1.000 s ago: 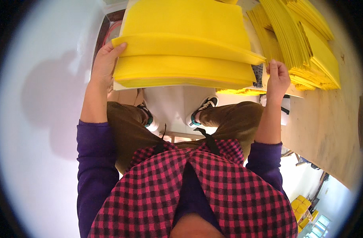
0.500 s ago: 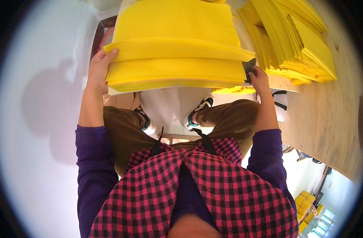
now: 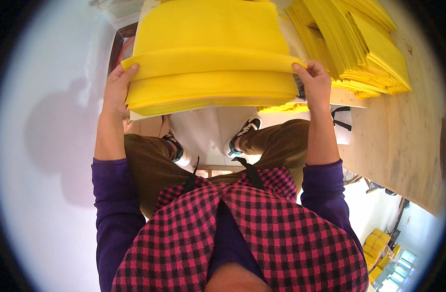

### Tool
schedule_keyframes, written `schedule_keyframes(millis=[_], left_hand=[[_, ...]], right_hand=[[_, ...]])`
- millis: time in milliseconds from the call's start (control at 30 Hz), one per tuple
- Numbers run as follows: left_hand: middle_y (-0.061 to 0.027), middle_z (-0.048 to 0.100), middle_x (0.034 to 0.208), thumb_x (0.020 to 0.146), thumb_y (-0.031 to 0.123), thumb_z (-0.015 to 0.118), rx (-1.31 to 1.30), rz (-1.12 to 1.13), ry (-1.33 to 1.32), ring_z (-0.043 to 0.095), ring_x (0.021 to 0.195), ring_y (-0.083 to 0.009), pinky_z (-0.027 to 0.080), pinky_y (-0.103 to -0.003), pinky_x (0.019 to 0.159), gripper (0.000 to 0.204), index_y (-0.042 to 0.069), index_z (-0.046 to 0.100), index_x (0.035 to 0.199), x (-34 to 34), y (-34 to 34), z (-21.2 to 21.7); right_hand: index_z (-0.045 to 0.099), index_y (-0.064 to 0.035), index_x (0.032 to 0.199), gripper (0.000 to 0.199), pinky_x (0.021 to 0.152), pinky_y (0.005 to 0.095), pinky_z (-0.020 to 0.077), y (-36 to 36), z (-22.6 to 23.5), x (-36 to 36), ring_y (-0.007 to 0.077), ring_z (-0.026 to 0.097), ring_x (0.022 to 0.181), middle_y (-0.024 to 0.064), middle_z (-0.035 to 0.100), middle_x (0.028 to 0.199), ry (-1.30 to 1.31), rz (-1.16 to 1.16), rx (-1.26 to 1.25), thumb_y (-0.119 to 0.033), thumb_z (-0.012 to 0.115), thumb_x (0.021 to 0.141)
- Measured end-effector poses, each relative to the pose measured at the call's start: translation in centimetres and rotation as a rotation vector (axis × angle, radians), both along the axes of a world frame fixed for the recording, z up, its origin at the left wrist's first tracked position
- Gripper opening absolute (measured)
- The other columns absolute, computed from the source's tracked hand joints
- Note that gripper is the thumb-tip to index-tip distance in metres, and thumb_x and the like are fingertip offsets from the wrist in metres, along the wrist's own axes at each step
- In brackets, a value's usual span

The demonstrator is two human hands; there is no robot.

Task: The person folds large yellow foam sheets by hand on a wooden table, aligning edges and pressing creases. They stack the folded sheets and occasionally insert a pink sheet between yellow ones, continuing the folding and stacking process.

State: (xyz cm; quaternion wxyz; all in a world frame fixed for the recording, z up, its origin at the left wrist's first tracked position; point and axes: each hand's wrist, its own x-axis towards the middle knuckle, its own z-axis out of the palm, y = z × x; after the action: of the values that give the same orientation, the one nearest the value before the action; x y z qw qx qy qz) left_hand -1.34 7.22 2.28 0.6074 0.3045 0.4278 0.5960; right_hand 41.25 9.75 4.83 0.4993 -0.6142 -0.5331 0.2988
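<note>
A stack of thin yellow sheets [image 3: 208, 29] lies in front of me, its layered near edges facing my lap. The near part of the top yellow sheet [image 3: 211, 61] is folded over in a band across the stack. My left hand [image 3: 117, 90] pinches the left end of this band, thumb on top. At the right end my right hand [image 3: 316, 83] is closed on its corner in the same way. A small dark piece [image 3: 301, 90] shows beside the stack, partly hidden by my right hand; I cannot make out its kind.
More yellow sheets [image 3: 349, 44] are heaped on the wooden table [image 3: 398, 131] at the right. A white wall [image 3: 43, 146] stands close on my left. My shoes [image 3: 245, 131] are on the floor below. Yellow bundles [image 3: 376, 243] appear far off at lower right.
My right hand has moved up from the dark piece to the right corner of the folded sheet and pinches it. My left hand keeps its hold.
</note>
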Motion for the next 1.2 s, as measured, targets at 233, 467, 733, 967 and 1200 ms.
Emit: schedule_keyframes(millis=[233,467,733,967,1200], left_hand=[[-0.0099,0.065,0.1,0.089,0.008,0.059,0.006,-0.04,-0.016,0.064,0.088,-0.0191,0.056,-0.034,0.077,0.017,0.001,0.06,0.105,-0.4,0.3,-0.3],[-0.0093,0.065,0.099,0.089,0.008,0.059,0.005,-0.018,-0.024,0.064,0.088,-0.0185,0.056,-0.033,0.076,0.016,0.002,0.06,0.104,-0.2,0.1,-0.1],[-0.0087,0.067,0.098,0.091,0.012,0.058,0.009,-0.012,0.012,0.065,0.087,-0.0153,0.055,-0.029,0.075,0.017,0.002,0.062,0.104,-0.2,0.2,-0.2],[-0.0086,0.067,0.099,0.091,0.011,0.058,0.009,-0.001,0.05,0.065,0.087,-0.0153,0.055,-0.029,0.075,0.017,0.002,0.063,0.104,-0.5,0.3,-0.5],[-0.0104,0.065,0.102,0.091,0.009,0.057,-0.008,0.0,0.018,0.064,0.088,-0.0188,0.055,-0.033,0.077,0.019,0.001,0.058,0.107,0.0,0.1,0.2]], right_hand=[[0.063,-0.0005,0.077,0.013,0.062,0.0181,0.0427,-0.2,0.4,-0.8,0.0042,0.05,0.065,-0.0038,0.057,0.072,0.133,0.061,0.043,-0.008,0.074,0.078],[0.062,-0.0026,0.082,0.013,0.064,0.0176,0.0429,-0.4,0.0,-0.7,0.0044,0.051,0.067,-0.0035,0.058,0.073,0.158,0.024,0.122,-0.002,0.074,0.076],[0.065,-0.0014,0.089,0.013,0.064,0.0175,0.0426,-0.4,-0.4,-0.2,0.0044,0.052,0.069,-0.0031,0.059,0.075,0.125,0.056,0.096,-0.003,0.073,0.078],[0.063,-0.0027,0.088,0.019,0.063,0.0182,0.0424,-0.3,-0.7,-0.3,0.0046,0.05,0.069,-0.0034,0.058,0.076,0.157,0.06,0.201,-0.005,0.076,0.075],[0.062,-0.0059,0.088,0.025,0.068,0.0233,0.0447,-1.6,0.8,-0.7,0.0117,0.054,0.074,0.0029,0.059,0.087,-0.226,0.02,0.521,-0.004,0.079,0.069]])
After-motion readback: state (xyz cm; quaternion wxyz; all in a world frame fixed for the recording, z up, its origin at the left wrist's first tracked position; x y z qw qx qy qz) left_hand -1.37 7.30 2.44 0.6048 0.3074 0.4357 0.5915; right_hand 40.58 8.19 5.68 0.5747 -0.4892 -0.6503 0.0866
